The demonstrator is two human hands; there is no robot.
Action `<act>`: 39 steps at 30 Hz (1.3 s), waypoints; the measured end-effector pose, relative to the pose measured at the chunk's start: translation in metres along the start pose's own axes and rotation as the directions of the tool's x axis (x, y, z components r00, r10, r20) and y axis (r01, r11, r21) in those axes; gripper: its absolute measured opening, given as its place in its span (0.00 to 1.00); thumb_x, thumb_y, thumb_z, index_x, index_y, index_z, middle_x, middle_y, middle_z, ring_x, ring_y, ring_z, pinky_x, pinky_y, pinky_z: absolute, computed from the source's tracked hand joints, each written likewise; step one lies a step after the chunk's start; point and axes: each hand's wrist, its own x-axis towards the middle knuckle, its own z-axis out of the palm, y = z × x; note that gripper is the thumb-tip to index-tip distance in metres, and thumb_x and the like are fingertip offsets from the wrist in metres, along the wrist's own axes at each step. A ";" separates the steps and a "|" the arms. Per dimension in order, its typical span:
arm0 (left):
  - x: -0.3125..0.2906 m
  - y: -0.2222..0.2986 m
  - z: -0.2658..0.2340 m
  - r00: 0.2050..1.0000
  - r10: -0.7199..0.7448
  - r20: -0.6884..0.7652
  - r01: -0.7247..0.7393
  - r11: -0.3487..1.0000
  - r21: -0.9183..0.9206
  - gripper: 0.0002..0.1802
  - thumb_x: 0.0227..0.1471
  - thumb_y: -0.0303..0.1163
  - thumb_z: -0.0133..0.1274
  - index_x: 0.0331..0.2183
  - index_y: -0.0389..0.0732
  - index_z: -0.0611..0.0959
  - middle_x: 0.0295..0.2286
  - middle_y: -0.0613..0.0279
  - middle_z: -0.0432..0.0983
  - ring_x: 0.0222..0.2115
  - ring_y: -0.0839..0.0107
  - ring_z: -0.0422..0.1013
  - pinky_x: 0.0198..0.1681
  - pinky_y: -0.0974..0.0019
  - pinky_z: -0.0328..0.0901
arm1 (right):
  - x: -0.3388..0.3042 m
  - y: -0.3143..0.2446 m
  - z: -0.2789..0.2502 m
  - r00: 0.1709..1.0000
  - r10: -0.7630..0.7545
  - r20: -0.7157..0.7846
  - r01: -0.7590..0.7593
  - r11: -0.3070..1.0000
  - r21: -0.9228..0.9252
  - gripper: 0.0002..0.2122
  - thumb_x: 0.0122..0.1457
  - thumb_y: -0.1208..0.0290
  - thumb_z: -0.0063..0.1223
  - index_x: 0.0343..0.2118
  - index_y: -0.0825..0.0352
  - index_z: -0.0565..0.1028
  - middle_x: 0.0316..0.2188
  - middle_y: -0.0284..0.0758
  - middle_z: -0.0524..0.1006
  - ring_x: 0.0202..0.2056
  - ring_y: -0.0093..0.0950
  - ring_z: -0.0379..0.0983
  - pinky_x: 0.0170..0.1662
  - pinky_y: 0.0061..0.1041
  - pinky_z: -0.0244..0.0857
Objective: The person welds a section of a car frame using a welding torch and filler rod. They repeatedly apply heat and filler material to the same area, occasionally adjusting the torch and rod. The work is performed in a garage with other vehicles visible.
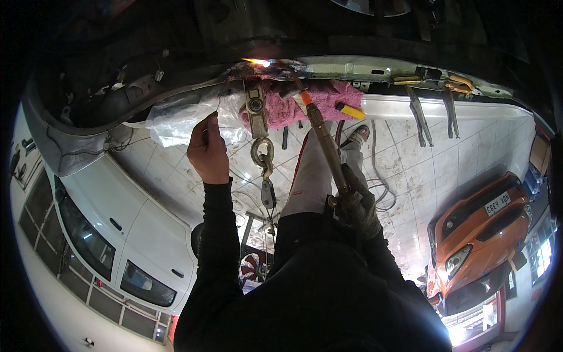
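My right hand [358,205], in a worn glove, grips the handle of a gas torch [321,132]. The torch's neck reaches up to a metal body panel edge [346,69], where a bright orange-white flame [264,63] glows. My bare left hand [209,149] is closed in a pinch on a thin wire rod [219,104], which points up toward the heated edge. Between the hands a metal pull clamp [256,108] grips the panel edge. A chain link [262,154] and a pulley hook [268,193] hang from it.
Clear plastic sheet [176,120] and a pink towel [328,101] lie along the edge, with a yellow-black tool [350,111] on the towel. Locking pliers [417,116] hang at the right. A hose [381,185] crosses the tiled floor. White [135,217] and orange [481,234] cars stand behind.
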 end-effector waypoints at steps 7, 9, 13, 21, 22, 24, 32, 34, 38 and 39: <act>-0.002 0.001 0.000 1.000 -0.026 -0.004 0.026 1.000 0.003 0.12 0.66 0.34 0.58 0.45 0.36 0.87 0.16 0.77 0.66 0.16 0.88 0.57 0.19 0.75 0.49 | 0.001 0.018 -0.011 0.996 -0.092 -0.013 0.092 0.995 0.043 0.48 0.61 0.39 0.61 0.74 0.68 0.53 0.38 0.35 0.78 0.26 0.17 0.71 0.29 0.19 0.68; -0.002 -0.003 -0.001 1.000 -0.019 -0.003 0.019 1.000 -0.011 0.12 0.66 0.34 0.58 0.45 0.36 0.88 0.16 0.76 0.66 0.16 0.88 0.57 0.19 0.74 0.50 | 0.001 0.014 -0.009 0.998 -0.064 -0.018 0.064 0.998 0.025 0.48 0.62 0.39 0.60 0.74 0.68 0.53 0.38 0.35 0.78 0.26 0.17 0.71 0.29 0.19 0.68; -0.002 -0.002 0.002 1.000 0.008 0.001 -0.008 0.998 0.057 0.12 0.66 0.33 0.58 0.45 0.36 0.88 0.16 0.76 0.67 0.17 0.88 0.57 0.20 0.75 0.50 | 0.000 0.001 0.002 0.999 -0.004 -0.053 0.003 1.000 -0.021 0.41 0.66 0.45 0.57 0.74 0.65 0.56 0.33 0.36 0.82 0.25 0.18 0.72 0.28 0.18 0.63; -0.003 -0.006 0.002 1.000 -0.001 0.014 0.001 1.000 0.030 0.12 0.66 0.33 0.58 0.45 0.36 0.88 0.16 0.76 0.68 0.17 0.88 0.57 0.20 0.75 0.50 | 0.000 0.002 -0.008 0.999 0.001 0.041 -0.002 1.000 0.013 0.38 0.68 0.47 0.55 0.73 0.66 0.57 0.39 0.36 0.80 0.32 0.19 0.76 0.33 0.18 0.68; -0.003 -0.006 0.002 1.000 -0.007 0.018 0.006 1.000 0.026 0.12 0.66 0.33 0.58 0.45 0.36 0.88 0.16 0.76 0.68 0.17 0.88 0.57 0.20 0.75 0.50 | 0.000 0.002 -0.008 0.999 -0.006 0.044 0.006 1.000 0.012 0.39 0.68 0.46 0.55 0.73 0.66 0.57 0.39 0.37 0.80 0.33 0.19 0.76 0.33 0.19 0.68; -0.003 -0.006 0.001 1.000 0.005 0.024 -0.006 0.999 0.032 0.12 0.66 0.33 0.58 0.45 0.36 0.88 0.17 0.76 0.68 0.17 0.88 0.57 0.21 0.75 0.50 | 0.000 0.002 -0.007 0.999 -0.011 0.038 0.011 1.000 0.007 0.40 0.67 0.44 0.55 0.73 0.66 0.57 0.40 0.37 0.80 0.34 0.20 0.76 0.33 0.19 0.68; -0.001 -0.007 0.000 1.000 -0.002 0.015 0.002 0.999 0.034 0.13 0.66 0.34 0.58 0.44 0.35 0.88 0.18 0.75 0.70 0.18 0.88 0.58 0.21 0.75 0.52 | -0.001 0.003 -0.007 0.999 -0.002 0.034 0.001 1.000 0.026 0.40 0.67 0.45 0.56 0.74 0.66 0.56 0.39 0.37 0.81 0.33 0.20 0.77 0.32 0.18 0.67; -0.002 -0.005 0.002 1.000 -0.016 0.022 0.015 0.999 0.035 0.13 0.66 0.35 0.59 0.44 0.36 0.88 0.18 0.75 0.71 0.18 0.88 0.58 0.21 0.75 0.52 | -0.001 0.008 -0.010 0.999 -0.007 0.047 0.004 0.998 0.069 0.41 0.67 0.45 0.57 0.74 0.65 0.56 0.39 0.37 0.81 0.32 0.20 0.76 0.32 0.18 0.67; 0.000 -0.009 0.001 1.000 0.020 0.015 -0.021 0.998 0.065 0.13 0.66 0.35 0.59 0.44 0.35 0.88 0.19 0.75 0.72 0.19 0.88 0.59 0.21 0.76 0.52 | -0.001 0.005 -0.007 0.999 -0.011 0.030 0.009 0.998 0.069 0.41 0.66 0.47 0.59 0.74 0.64 0.56 0.37 0.37 0.82 0.32 0.19 0.76 0.32 0.18 0.66; 0.000 -0.008 0.001 1.000 0.029 0.008 -0.029 0.996 0.079 0.13 0.66 0.35 0.59 0.44 0.35 0.88 0.19 0.75 0.72 0.19 0.88 0.59 0.22 0.76 0.53 | -0.001 0.003 -0.007 0.999 -0.003 0.037 -0.001 0.996 0.088 0.41 0.66 0.47 0.60 0.74 0.65 0.56 0.39 0.37 0.81 0.32 0.20 0.76 0.32 0.18 0.67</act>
